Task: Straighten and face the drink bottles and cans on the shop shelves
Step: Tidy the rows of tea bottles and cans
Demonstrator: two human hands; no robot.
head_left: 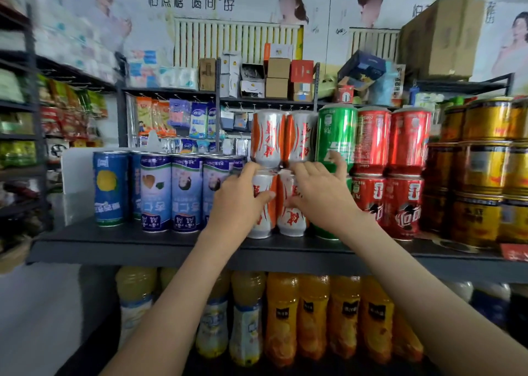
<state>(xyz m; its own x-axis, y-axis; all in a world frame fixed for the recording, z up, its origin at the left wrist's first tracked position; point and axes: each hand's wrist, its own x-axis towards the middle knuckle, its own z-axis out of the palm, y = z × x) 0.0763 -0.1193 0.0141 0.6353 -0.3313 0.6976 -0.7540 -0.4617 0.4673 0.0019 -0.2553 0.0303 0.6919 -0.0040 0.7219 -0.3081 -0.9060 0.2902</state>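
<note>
Two stacks of white-and-orange cans stand mid-shelf. My left hand is wrapped around the lower left white-and-orange can. My right hand grips the lower right white-and-orange can, fingers reaching up to its top rim. Two more white-and-orange cans rest on top of these. A green can stands just right of the stacks, partly behind my right hand. Red cola cans are stacked two high further right.
Tall blue and purple cans line the left of the dark shelf. Gold cans are stacked at the right. Yellow and orange drink bottles fill the shelf below. Snack racks and cardboard boxes stand behind.
</note>
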